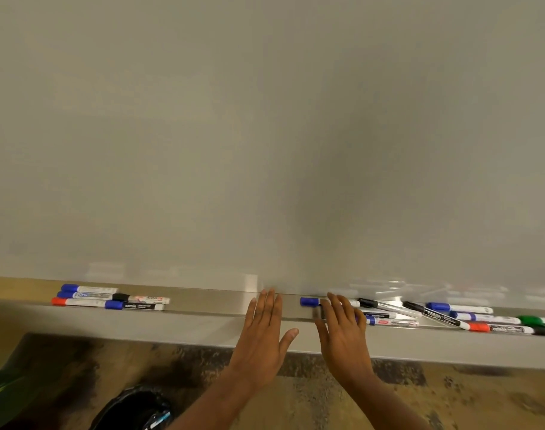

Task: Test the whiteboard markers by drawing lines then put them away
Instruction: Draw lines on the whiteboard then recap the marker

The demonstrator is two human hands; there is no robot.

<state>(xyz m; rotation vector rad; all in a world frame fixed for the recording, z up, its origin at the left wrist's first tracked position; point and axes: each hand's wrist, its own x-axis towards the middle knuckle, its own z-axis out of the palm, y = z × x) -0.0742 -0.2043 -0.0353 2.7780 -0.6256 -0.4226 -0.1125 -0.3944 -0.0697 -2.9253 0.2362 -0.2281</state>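
Blue-capped marker lies at the near end of the right-hand cluster of markers on the metal marker tray, partly under the fingertips of the right hand. Both hands are flat with the fingers straight, holding nothing. The left hand lies over a bare stretch of tray. A group of five markers sits well apart to the left. The whiteboard shows no lines. Picking up probably comes next: pinch that one barrel, lift it clear without rolling its neighbours, then pull the cap with the other hand.
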